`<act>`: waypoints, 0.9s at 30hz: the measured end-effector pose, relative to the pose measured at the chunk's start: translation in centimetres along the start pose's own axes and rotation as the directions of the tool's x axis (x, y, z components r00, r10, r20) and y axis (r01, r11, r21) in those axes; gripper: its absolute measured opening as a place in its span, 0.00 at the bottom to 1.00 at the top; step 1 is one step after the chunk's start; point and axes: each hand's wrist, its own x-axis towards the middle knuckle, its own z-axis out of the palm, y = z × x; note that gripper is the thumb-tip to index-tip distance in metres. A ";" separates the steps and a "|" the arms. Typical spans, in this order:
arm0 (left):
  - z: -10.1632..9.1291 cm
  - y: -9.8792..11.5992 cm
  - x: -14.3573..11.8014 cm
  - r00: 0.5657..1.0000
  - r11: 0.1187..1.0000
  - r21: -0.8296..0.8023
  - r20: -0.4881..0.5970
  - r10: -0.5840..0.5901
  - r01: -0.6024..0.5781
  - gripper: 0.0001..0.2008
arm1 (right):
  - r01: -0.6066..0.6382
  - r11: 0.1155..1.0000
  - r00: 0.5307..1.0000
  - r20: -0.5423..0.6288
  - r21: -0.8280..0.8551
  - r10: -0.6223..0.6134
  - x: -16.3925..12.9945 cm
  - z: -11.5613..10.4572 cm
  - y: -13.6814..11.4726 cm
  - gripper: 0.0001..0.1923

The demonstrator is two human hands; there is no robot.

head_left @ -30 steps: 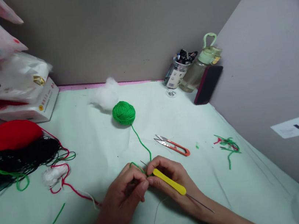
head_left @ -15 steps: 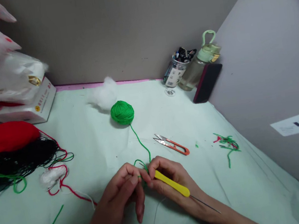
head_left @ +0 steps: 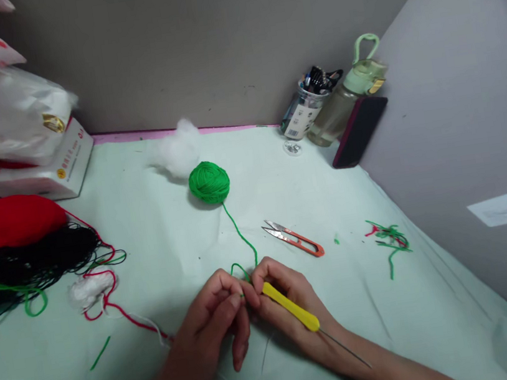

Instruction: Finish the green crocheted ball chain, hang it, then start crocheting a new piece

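Note:
My right hand (head_left: 292,301) grips a crochet hook with a yellow handle (head_left: 291,306); its thin metal shaft sticks out back along my forearm. My left hand (head_left: 215,321) pinches the green yarn strand (head_left: 241,237) right at the hook's tip, fingertips of both hands touching. The strand runs from my fingers up to a green yarn ball (head_left: 209,183) lying on the pale green table cover (head_left: 171,245). Orange-handled thread snips (head_left: 294,238) lie just to the right of the strand.
Red yarn (head_left: 15,220) and tangled black yarn (head_left: 32,262) sit at the left, with a box (head_left: 38,173) and bags behind. White stuffing (head_left: 177,150) lies near the wall. A jar of pens (head_left: 306,110), a bottle (head_left: 349,98) and a phone (head_left: 358,131) stand at back right. Yarn scraps (head_left: 389,239) lie right.
My hands have shifted slightly up the table and stay together at the hook tip. My left fingers have loosened, one finger now pointing down. The view tilted a little.

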 end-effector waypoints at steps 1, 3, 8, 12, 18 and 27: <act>0.0 -0.1 0.0 1.000 1.000 -0.003 0.003 -0.015 0.015 0.15 | 0.001 1.000 1.000 0.001 -0.028 -0.001 0.0 0.0 0.0 0.14; 0.1 -0.1 -0.1 0.999 0.999 0.000 0.014 -0.046 0.046 0.17 | 0.021 0.994 1.000 0.009 -0.111 -0.020 -0.1 0.0 0.1 0.10; 0.1 -0.2 -0.8 0.995 0.986 0.137 0.017 -0.097 0.094 0.21 | 0.128 0.938 0.992 0.059 -0.321 -0.115 -0.2 0.0 0.6 0.07; -0.4 -0.8 -1.3 0.995 0.911 0.410 0.070 -0.068 0.034 0.18 | 0.126 0.914 0.992 0.076 -0.386 -0.105 0.0 -1.2 0.6 0.07; -1.2 -1.7 -0.6 0.991 0.956 0.286 0.093 -0.094 0.064 0.19 | 0.086 0.945 0.922 -0.336 -0.315 -0.196 0.9 -4.1 -1.5 0.03; -2.3 1.6 0.3 0.951 0.818 0.568 -0.194 0.240 -0.090 0.12 | 0.091 0.941 0.992 -0.049 -0.325 -0.113 0.3 -2.9 -1.8 0.06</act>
